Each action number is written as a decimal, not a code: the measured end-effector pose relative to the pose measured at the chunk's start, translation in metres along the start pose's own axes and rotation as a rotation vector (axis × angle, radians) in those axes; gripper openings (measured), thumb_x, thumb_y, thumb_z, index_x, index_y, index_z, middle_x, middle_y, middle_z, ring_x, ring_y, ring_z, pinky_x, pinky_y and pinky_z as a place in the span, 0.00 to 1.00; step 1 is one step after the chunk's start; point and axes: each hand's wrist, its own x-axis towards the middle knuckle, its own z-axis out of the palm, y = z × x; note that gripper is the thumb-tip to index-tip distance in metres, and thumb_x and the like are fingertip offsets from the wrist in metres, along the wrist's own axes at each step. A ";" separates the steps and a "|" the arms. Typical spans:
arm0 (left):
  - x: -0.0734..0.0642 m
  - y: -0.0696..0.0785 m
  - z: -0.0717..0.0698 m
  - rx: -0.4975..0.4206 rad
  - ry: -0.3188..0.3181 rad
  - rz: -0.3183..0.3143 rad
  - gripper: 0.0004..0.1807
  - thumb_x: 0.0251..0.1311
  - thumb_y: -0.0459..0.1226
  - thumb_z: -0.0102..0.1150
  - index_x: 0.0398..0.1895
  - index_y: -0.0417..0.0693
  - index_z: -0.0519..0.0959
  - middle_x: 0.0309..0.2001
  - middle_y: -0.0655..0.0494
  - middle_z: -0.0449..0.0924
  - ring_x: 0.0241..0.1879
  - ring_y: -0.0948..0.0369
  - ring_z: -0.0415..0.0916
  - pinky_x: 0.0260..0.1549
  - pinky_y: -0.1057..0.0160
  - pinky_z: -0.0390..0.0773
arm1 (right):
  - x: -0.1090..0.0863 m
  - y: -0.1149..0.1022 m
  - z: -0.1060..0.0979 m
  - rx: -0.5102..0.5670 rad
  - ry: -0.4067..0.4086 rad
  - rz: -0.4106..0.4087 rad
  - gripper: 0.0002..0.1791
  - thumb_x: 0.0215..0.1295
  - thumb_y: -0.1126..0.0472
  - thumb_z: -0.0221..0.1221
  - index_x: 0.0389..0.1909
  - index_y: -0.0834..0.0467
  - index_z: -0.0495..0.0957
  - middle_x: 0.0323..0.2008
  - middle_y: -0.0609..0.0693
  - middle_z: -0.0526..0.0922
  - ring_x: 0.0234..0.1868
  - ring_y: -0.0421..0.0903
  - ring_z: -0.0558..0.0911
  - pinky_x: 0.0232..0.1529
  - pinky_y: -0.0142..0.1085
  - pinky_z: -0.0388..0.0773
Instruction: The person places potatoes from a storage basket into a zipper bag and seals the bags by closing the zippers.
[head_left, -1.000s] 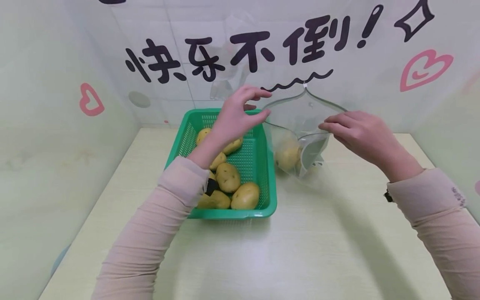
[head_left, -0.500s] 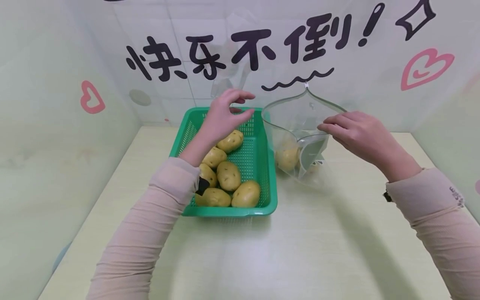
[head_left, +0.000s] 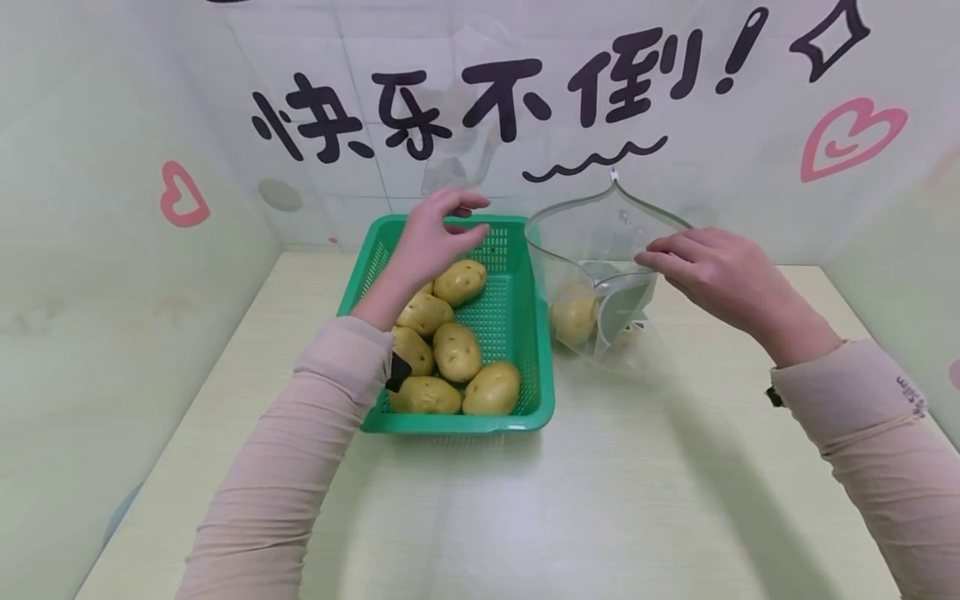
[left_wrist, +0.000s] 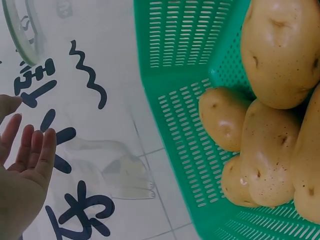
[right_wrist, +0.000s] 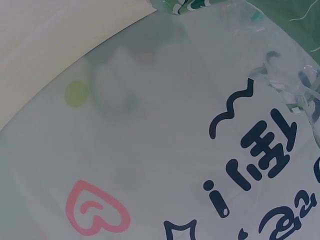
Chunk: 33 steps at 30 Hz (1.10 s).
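Observation:
In the head view my right hand point(head_left: 723, 275) pinches the right rim of a clear zip bag point(head_left: 624, 308), whose mouth gapes wide. A yellow potato point(head_left: 574, 318) sits low in the bag, partly behind a grey printed patch. My left hand point(head_left: 433, 237) hovers over the far part of a green basket point(head_left: 480, 425), fingers relaxed and holding nothing. Several potatoes point(head_left: 457, 353) lie in that basket, some covered by my left arm. The left wrist view shows my left hand point(left_wrist: 30, 175) with its fingers loosely bent, apart from the potatoes.
Basket and bag stand side by side on a pale wooden table point(head_left: 480, 517). Behind them rises a white wall sheet point(head_left: 570, 50) with black lettering and pink hearts. Side panels point(head_left: 112, 275) flank the table. Part of the clear bag point(right_wrist: 295, 95) shows in the right wrist view.
My left hand has moved left from the bag's rim to over the basket, uncovering more potatoes. My right hand keeps its pinch on the bag, almost still.

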 end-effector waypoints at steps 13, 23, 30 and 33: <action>0.008 -0.014 0.004 0.033 0.011 -0.039 0.19 0.60 0.34 0.58 0.56 0.40 0.76 0.58 0.45 0.72 0.57 0.53 0.72 0.56 0.61 0.77 | -0.001 0.000 0.001 0.000 -0.009 0.002 0.22 0.43 0.79 0.65 0.42 0.62 0.82 0.35 0.58 0.86 0.34 0.55 0.84 0.36 0.50 0.81; 0.013 -0.024 0.004 0.043 0.012 -0.079 0.20 0.60 0.33 0.58 0.56 0.40 0.76 0.59 0.44 0.72 0.59 0.50 0.70 0.57 0.60 0.76 | -0.001 -0.001 0.001 -0.002 -0.023 0.005 0.22 0.43 0.81 0.64 0.42 0.62 0.82 0.35 0.58 0.86 0.35 0.55 0.84 0.37 0.50 0.81; 0.015 -0.034 0.004 0.072 0.022 -0.109 0.21 0.60 0.35 0.59 0.57 0.40 0.75 0.61 0.45 0.72 0.59 0.51 0.71 0.60 0.57 0.73 | -0.001 -0.001 0.000 -0.004 -0.029 0.006 0.23 0.42 0.81 0.64 0.42 0.62 0.82 0.35 0.58 0.86 0.34 0.55 0.84 0.37 0.50 0.81; 0.016 -0.039 0.005 0.105 0.015 -0.124 0.21 0.61 0.36 0.58 0.58 0.40 0.75 0.62 0.44 0.71 0.60 0.50 0.71 0.61 0.55 0.71 | -0.002 0.000 0.000 -0.003 -0.030 0.005 0.23 0.42 0.81 0.64 0.42 0.62 0.82 0.35 0.58 0.86 0.34 0.55 0.84 0.36 0.49 0.81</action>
